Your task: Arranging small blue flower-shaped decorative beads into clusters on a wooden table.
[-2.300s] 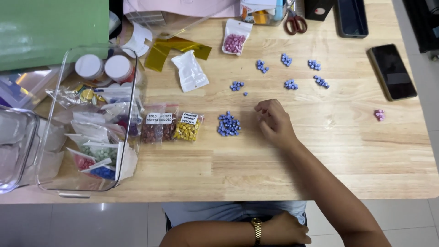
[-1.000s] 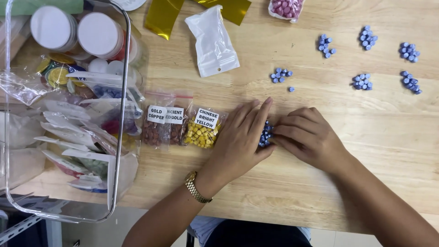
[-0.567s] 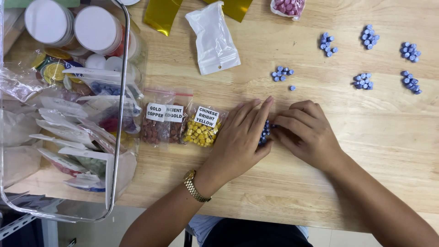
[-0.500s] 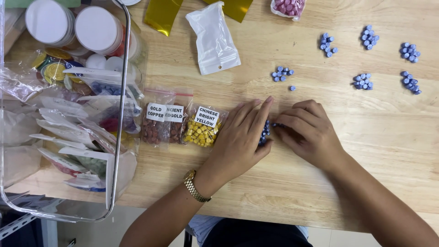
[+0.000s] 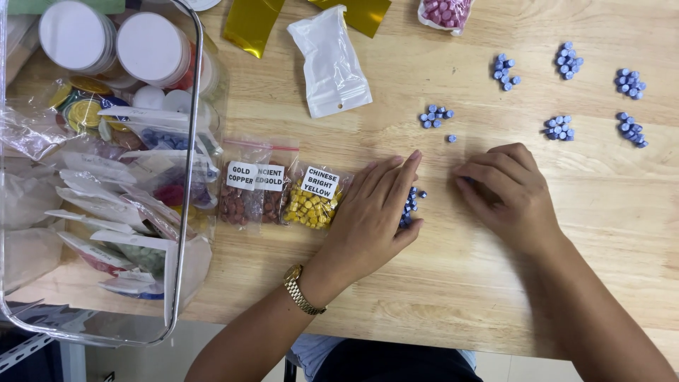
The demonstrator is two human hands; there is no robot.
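Observation:
My left hand (image 5: 375,212) lies flat on the wooden table (image 5: 438,283), fingers together, cupped against a pile of small blue beads (image 5: 410,205) at its right side. My right hand (image 5: 506,194) rests to the right of that pile, fingers curled down onto the table, a gap now between the two hands. I cannot tell whether its fingertips hold any beads. Several small clusters of blue beads (image 5: 435,115) lie farther back, among them a cluster of blue beads (image 5: 559,127) at the right.
A clear plastic box (image 5: 106,177) full of bags and round tubs stands at the left. Beside my left hand lie bags of yellow beads (image 5: 311,201) and brown beads (image 5: 247,194). A white pouch (image 5: 329,60), gold foil (image 5: 251,25) and a pink bead bag (image 5: 442,13) lie at the back.
My right hand has slid to the right, away from the left hand, uncovering the blue bead pile. The left hand stays in place against the pile.

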